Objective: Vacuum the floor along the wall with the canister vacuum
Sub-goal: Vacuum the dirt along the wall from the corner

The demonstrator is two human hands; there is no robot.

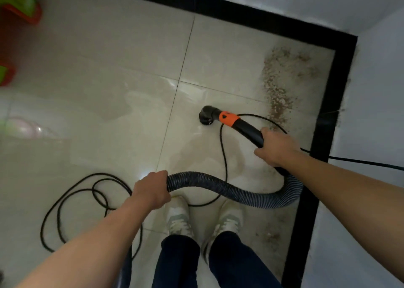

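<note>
The right hand is clamped around the upper end of the vacuum's black tube, just where it joins the ribbed hose. The left hand is curled tightly round the other visible end of that hose, which sags in a curve between the two hands, in front of a pair of pale shoes. At the tube's far end, past an orange collar, the round black nozzle is down at the pale tiled floor (whether it actually touches the tile is hard to tell). It is near but apart from a band of brownish dirt that runs along the black baseboard of the right-hand wall. A thin black cord passes by the tube and lies in loose loops on the floor to the left. Blurred green and orange plastic things sit at the top left.
</note>
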